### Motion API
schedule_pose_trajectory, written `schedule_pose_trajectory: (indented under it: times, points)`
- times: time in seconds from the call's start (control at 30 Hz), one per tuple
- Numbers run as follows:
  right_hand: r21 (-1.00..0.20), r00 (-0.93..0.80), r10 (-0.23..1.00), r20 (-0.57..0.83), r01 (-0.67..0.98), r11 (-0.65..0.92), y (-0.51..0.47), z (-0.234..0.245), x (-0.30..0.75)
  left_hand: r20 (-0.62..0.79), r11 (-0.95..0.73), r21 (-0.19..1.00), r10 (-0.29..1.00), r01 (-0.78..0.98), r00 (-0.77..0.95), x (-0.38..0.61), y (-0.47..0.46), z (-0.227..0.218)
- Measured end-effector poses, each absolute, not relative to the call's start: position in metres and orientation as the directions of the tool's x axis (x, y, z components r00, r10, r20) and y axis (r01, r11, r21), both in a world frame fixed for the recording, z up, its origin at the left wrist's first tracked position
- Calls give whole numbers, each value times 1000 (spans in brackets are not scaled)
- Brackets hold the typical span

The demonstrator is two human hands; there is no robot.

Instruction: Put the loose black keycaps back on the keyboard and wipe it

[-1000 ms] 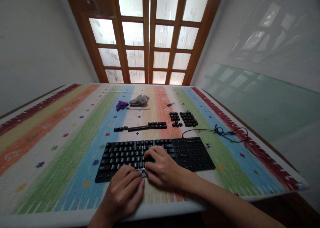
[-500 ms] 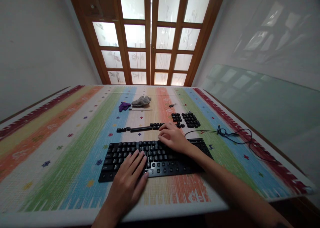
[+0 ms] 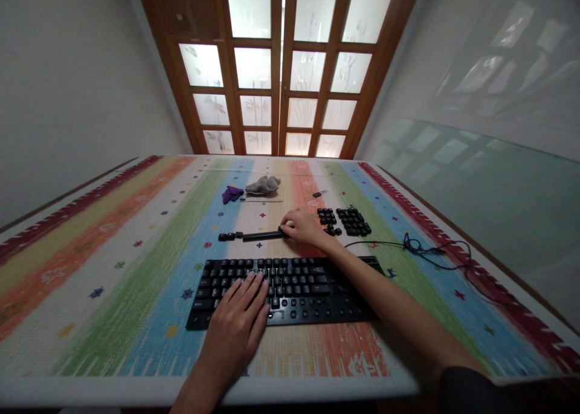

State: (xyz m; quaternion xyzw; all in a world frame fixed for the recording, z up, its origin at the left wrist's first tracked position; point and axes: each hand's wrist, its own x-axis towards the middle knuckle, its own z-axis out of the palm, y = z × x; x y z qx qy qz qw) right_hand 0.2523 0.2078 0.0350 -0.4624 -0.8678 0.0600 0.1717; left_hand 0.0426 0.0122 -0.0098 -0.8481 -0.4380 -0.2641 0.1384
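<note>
A black keyboard (image 3: 302, 288) lies in front of me, its upper rows capped and part of its near section without keycaps. My left hand (image 3: 240, 314) rests flat across its left half, fingers stretched out. Beyond the keyboard, my right hand (image 3: 304, 228) reaches to a row of loose keycaps, thumb and fingertips pinched together at the right end of the long space bar (image 3: 261, 236). Whatever sits between those fingertips is too small and covered to make out. Several small keycaps (image 3: 229, 237) continue the row on the left.
Loose keycap groups (image 3: 353, 222) sit right of my right hand. A small wire tool (image 3: 319, 194), a grey cloth (image 3: 263, 186) and a purple cloth (image 3: 232, 194) lie farther back. The keyboard's cable (image 3: 426, 251) coils on the right of the striped tablecloth (image 3: 149, 281).
My right hand has moved from above the keyboard's back edge forward and slightly left, to the loose row by the space bar. My left hand stays on the keyboard. The view has shifted slightly.
</note>
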Motion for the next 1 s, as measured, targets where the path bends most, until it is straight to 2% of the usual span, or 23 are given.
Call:
schedule_pose_trajectory:
  times: [0.2,0.4,0.7,0.83,1.0]
  points:
    - [-295,-500,853,151,800,522,212,36,249,567,-575,9,677,818,469,43,12,-11]
    - [-312,-516,847,130,790,529,214,37,251,574,-576,57,687,815,446,43,10,-12]
    - [-307,-555,818,149,761,572,217,36,251,524,-557,9,710,831,470,43,12,-9]
    - [-335,-563,782,267,707,623,215,41,250,535,-563,44,711,825,456,43,15,-8]
    - [-403,-600,670,436,536,742,187,55,255,550,-551,101,725,828,415,45,18,-8]
